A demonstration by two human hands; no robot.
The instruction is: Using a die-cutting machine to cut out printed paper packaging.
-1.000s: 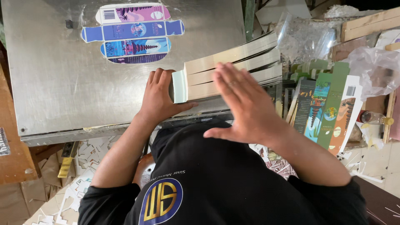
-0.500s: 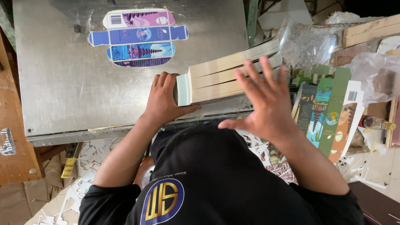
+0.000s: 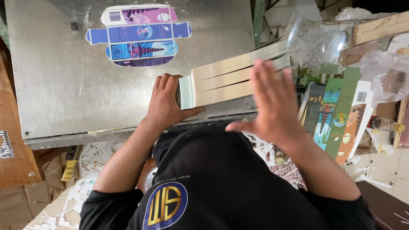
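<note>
A thick stack of flat die-cut cardboard box blanks [image 3: 232, 79] stands on its edge on the metal table [image 3: 64, 89], reaching to the right. My left hand [image 3: 166, 104] grips the stack's pale green left end, thumb along its near side. My right hand [image 3: 272, 102] hovers flat and blurred, fingers spread, over the stack's near right side; whether it touches the cards is unclear.
A flattened printed box in purple and blue [image 3: 138, 34] lies on the table's far part. Upright green and orange printed blanks [image 3: 336, 115] stand at the right. Clear plastic wrap [image 3: 319, 40], wooden boards [image 3: 379, 27] and paper scraps [image 3: 93, 170] surround the table.
My right hand has moved rightward along the stack and is flatter now. My left hand keeps its hold on the stack's left end.
</note>
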